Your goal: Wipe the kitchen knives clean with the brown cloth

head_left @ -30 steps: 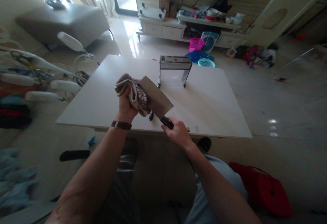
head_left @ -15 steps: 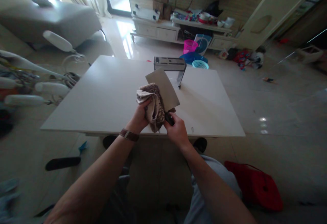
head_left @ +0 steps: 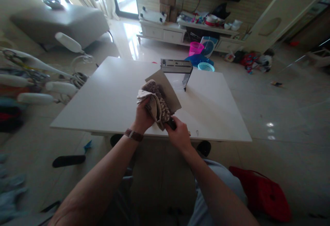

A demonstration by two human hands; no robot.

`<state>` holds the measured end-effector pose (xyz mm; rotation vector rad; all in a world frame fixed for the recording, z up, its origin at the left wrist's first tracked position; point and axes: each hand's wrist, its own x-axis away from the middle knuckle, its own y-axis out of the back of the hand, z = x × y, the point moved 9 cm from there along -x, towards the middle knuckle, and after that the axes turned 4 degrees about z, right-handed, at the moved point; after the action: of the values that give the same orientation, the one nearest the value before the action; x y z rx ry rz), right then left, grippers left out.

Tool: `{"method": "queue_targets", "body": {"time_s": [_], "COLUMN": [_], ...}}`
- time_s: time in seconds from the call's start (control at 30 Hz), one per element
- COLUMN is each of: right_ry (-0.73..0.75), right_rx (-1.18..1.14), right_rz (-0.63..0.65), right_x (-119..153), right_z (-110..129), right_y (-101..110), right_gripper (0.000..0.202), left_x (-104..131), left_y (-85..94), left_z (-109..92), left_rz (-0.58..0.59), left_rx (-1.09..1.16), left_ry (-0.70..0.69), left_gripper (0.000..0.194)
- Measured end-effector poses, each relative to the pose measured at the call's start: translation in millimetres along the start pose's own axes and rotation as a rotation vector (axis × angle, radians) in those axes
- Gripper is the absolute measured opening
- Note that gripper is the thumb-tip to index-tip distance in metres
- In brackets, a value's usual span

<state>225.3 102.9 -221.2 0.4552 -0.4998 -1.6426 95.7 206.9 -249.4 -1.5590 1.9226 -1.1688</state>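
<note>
My left hand (head_left: 143, 116) is closed on a folded brown and white cloth (head_left: 157, 107), which lies against the near face of a broad cleaver blade (head_left: 170, 92). The cleaver's dark handle (head_left: 172, 123) is gripped in my right hand (head_left: 179, 132). Both hands are over the near edge of a white table (head_left: 103, 98). Behind the blade, a knife rack (head_left: 176, 66) with a dark slotted top and clear sides stands on the table.
A pink basket (head_left: 196, 48) and a light blue basket (head_left: 206, 67) are on the floor beyond the table. A red bag (head_left: 260, 193) lies at the lower right. White-padded equipment (head_left: 68, 42) stands at the left.
The cloth has shifted slightly on the blade, its lower end now nearer the handle. The whole view has moved a little, so the table and room appear further right.
</note>
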Motion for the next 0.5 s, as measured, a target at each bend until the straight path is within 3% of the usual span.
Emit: {"method": "queue_targets", "body": {"time_s": [0.27,0.5], "right_ry": [-0.001,0.016], "right_rx": [-0.021,-0.042], "right_rz": [0.020,0.040], "right_x": [1.2,-0.3], "right_z": [-1.9,-2.3], "right_y": [-6.2,-4.3], "right_gripper": [0.019,0.025], "left_x": [-2.4,-5.8], "left_y": [10.7,10.6], "left_z": [25.2,17.6], "left_rz": [-0.032,-0.051], "left_rx": [-0.100,-0.098], "left_ry": [0.151,0.056], "left_gripper": [0.023,0.039]}}
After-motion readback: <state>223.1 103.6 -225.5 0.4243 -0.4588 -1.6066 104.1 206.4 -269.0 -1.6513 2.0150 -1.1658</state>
